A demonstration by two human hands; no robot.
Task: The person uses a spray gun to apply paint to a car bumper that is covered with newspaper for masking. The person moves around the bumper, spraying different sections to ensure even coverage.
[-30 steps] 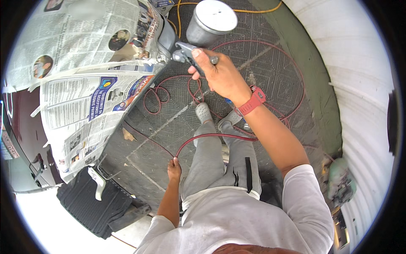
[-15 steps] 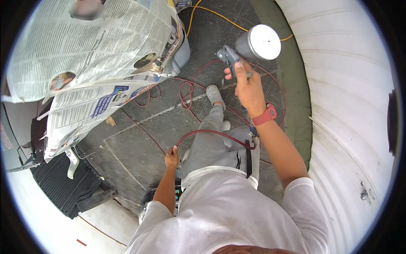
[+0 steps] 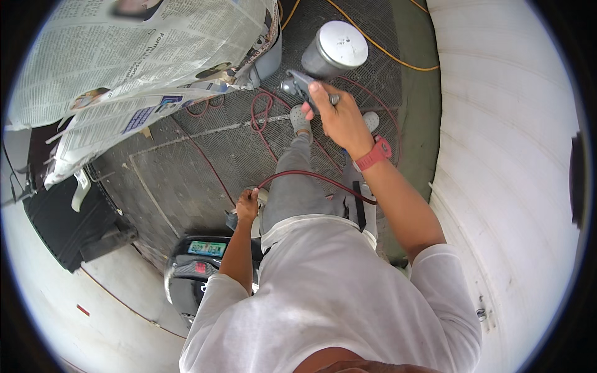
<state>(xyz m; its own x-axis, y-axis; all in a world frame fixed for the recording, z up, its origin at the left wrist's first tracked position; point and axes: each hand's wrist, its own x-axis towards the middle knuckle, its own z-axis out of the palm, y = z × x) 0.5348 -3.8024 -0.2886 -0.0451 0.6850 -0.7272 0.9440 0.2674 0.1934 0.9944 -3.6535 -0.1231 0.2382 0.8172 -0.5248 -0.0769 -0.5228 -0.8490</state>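
Both closed, the right hand (image 3: 343,121) gripped the spray gun (image 3: 302,81) and the left hand (image 3: 247,206) the red hose (image 3: 297,172), which was best held clear of the newspaper (image 3: 149,68).

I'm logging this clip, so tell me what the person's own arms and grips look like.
Short, loose white sleeves cover the upper arms, and the forearms are bare. A red wristwatch with a red strap circles the right wrist; none shows on the left. The left grip and right grip are both ungloved.
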